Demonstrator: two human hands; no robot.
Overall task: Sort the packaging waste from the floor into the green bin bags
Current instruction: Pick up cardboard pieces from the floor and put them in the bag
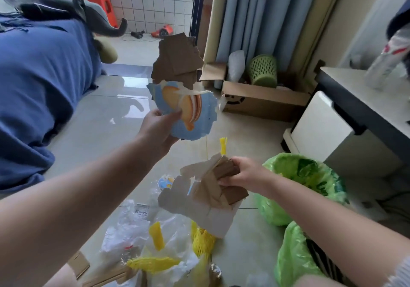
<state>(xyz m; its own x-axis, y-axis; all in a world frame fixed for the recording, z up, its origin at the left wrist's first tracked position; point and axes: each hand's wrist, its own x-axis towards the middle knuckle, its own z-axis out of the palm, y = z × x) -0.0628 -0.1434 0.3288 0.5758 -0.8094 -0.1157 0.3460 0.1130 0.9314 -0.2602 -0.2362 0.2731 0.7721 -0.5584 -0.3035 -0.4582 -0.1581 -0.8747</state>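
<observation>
Pale glossy floor tiles (106, 118), strewn with clear plastic film (124, 238) and yellow foam netting (203, 240). Left hand (158, 129) pinching torn blue biscuit-print cardboard (188, 111); right hand (246, 173) clutching brown cardboard scraps (213, 189) beside open green bin bag (310, 175). Best dropped well inside bag mouth, cardboard together. Blue curtain (255, 16) behind.

colours i'm seeing | bin bag (310, 175) bright green w/ darker green print | card scrap (188, 109) left of it: pale blue, orange-and-white biscuit pic | netting (203, 241) below-left of it: yellow | bedsheet (40, 82) far left: blue
</observation>
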